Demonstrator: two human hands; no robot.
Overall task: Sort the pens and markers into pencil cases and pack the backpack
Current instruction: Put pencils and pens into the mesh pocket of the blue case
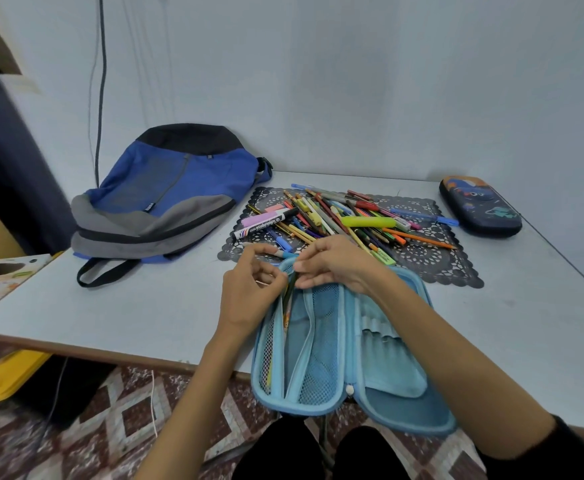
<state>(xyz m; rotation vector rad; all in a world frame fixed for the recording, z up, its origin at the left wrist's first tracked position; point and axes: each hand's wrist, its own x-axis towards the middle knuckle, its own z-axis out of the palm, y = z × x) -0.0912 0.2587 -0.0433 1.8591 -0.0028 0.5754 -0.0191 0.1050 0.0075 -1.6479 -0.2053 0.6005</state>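
**Both hands at the open blue case, pile waiting behind**

A patterned rug [127, 420] covers the floor under the near edge of the worktop [127, 306]. A light-blue pencil case [387, 358] lies opened flat at that edge, its near end hanging a little over it. Its left half has mesh pockets, and its right half has a row of elastic loops.

A dark pencil [289, 292] stands in the leftmost mesh pocket with other pencils beside it. The right hand [335, 265] reaches across the far end of the case, its fingertips pinching the top of the dark pencil. The left hand [249, 292] sits just beside it at the case's far-left corner. Its fingers are curled against the rim, but I cannot tell whether it grips anything.

Just beyond the hands, a black lace mat [432, 261] carries a loose pile of pens and markers [321, 209], lying crossed over one another. A yellow highlighter [368, 222] lies on top near the middle. A black-and-white marker [266, 225] lies at the pile's left edge.

Farther left, a blue, grey and black backpack [172, 188] lies flat and zipped, with its top leaning on the wall. At the far right, well apart from the pile, a dark pencil case [481, 207] with a cartoon print sits closed.
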